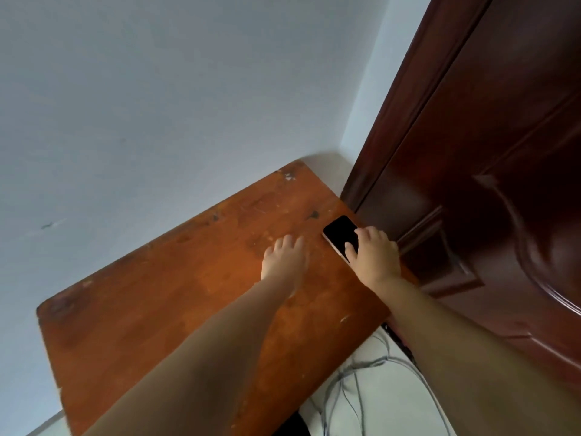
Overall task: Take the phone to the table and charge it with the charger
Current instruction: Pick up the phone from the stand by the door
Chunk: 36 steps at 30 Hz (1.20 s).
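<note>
A black-screened phone (340, 231) with a pale pink edge lies at the right edge of a worn orange-brown wooden table (163, 297), close to the door. My right hand (374, 253) covers the phone's near end, thumb on the screen and fingers curled over its right side. My left hand (284, 259) hovers flat over the tabletop just left of the phone, fingers spread, holding nothing. Grey cables (358, 369) hang below the table's right edge; no charger plug can be made out.
A dark reddish-brown panelled door (471, 152) stands directly right of the table, almost touching it. A pale grey wall (157, 105) backs the table. A light floor (383, 404) shows under the cables at the bottom.
</note>
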### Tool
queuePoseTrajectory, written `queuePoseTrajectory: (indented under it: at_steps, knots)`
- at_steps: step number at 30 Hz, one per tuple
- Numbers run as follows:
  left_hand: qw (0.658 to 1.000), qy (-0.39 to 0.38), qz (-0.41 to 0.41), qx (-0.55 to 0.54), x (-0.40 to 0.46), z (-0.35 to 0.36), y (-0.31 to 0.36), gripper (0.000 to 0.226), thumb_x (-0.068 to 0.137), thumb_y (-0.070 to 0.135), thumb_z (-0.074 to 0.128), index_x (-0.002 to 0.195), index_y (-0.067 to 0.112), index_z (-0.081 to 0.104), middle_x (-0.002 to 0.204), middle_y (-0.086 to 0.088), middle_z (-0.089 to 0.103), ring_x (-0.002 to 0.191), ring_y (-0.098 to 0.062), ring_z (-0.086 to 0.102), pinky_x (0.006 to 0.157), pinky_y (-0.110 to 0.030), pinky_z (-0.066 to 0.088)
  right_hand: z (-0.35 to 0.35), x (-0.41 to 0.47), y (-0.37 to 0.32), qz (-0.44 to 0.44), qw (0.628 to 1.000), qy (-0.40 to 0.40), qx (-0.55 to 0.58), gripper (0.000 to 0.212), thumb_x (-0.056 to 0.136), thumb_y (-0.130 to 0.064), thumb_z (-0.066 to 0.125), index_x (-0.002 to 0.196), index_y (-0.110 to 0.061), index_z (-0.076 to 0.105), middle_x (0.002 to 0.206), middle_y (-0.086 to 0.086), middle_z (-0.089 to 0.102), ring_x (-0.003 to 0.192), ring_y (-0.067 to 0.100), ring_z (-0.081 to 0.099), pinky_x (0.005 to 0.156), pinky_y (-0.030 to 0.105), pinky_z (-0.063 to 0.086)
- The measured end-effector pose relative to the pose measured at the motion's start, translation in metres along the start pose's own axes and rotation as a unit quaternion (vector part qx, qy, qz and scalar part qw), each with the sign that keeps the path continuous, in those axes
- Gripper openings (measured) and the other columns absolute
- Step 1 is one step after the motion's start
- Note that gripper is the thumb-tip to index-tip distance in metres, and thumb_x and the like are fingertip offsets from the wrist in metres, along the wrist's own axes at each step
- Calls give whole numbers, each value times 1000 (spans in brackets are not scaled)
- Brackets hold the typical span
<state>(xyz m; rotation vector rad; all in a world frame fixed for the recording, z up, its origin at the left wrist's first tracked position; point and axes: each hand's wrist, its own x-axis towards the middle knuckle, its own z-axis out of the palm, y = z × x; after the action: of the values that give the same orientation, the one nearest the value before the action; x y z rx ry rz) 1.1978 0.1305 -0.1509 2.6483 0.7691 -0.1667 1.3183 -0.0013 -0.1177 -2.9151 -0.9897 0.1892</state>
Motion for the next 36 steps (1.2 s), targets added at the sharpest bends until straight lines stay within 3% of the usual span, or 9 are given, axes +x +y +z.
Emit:
queuePoseTrajectory:
  at_steps: [4, 6, 9, 15, 20, 23, 26, 31, 36]
  knots:
    - [998, 2, 22, 51, 13, 22, -4, 53, 98, 43, 21, 146, 21, 18, 156, -7, 20, 145, -26, 11, 116, -48, 6, 19, 2, 13, 49, 998, -41, 16, 92, 77, -68, 51, 141, -6, 31, 146, 13, 39, 132, 30, 38, 100, 47, 39]
    - [997, 7, 37, 74, 12, 32, -10, 58, 96, 48, 9, 148, 23, 7, 159, -5, 10, 146, -23, -1, 115, -47, -5, 28, -3, 16, 56, 997, -46, 9, 102, 70, -73, 53, 143, -5, 29, 147, 14, 38, 133, 30, 36, 101, 48, 38]
    - [996, 20, 41, 82, 11, 39, -15, 62, 91, 52, -4, 147, 26, 0, 160, -3, 4, 146, -20, -7, 115, -46, -10, 34, -2, 19, 57, 998, -25, -4, 102, 68, -74, 56, 141, -6, 34, 142, 14, 42, 129, 31, 39, 99, 47, 39]
    - [995, 24, 42, 86, 10, 38, -14, 65, 89, 54, -8, 147, 27, 0, 160, -2, 3, 146, -21, -7, 117, -47, -8, 34, 6, 23, 48, 999, -8, 15, 84, 68, -66, 63, 126, -7, 48, 126, 14, 51, 116, 31, 46, 91, 44, 43]
    - [992, -39, 36, 112, 15, 31, -13, 62, 92, 54, 0, 147, 27, -5, 160, -2, -4, 145, -21, -12, 115, -47, -13, 21, 15, 24, 35, 998, -17, 51, 77, 64, -59, 70, 113, -2, 52, 116, 15, 51, 109, 30, 48, 83, 42, 48]
    - [985, -101, 42, 131, 22, 14, -10, 62, 95, 54, 13, 148, 26, -2, 160, -4, -4, 146, -25, -7, 116, -48, -4, 1, 23, 18, 15, 998, -7, 59, 76, 64, -58, 71, 111, -1, 51, 114, 14, 49, 105, 29, 50, 76, 40, 50]
    - [985, -144, 34, 91, 28, -18, -5, 61, 95, 53, 25, 148, 24, 13, 159, -7, 11, 144, -30, 12, 114, -50, 18, -26, 31, 6, -15, 999, 10, 49, 76, 65, -59, 70, 111, -2, 50, 114, 14, 48, 104, 27, 50, 74, 37, 49]
    - [996, -21, 2, 92, -1, -69, -33, 50, 97, 46, 31, 133, 14, 43, 138, -10, 49, 127, -30, 45, 101, -44, 41, -62, 37, -39, -84, 994, 14, 65, 81, 66, -65, 66, 116, -4, 48, 115, 11, 47, 103, 26, 51, 75, 35, 51]
    - [988, 70, -127, 43, -68, -98, -96, 36, 97, 35, 34, 117, 12, 53, 120, -9, 59, 109, -26, 55, 89, -40, 47, -69, 19, -117, -218, 974, 17, 56, 82, 65, -64, 66, 120, -9, 44, 117, 9, 46, 102, 23, 50, 78, 35, 52]
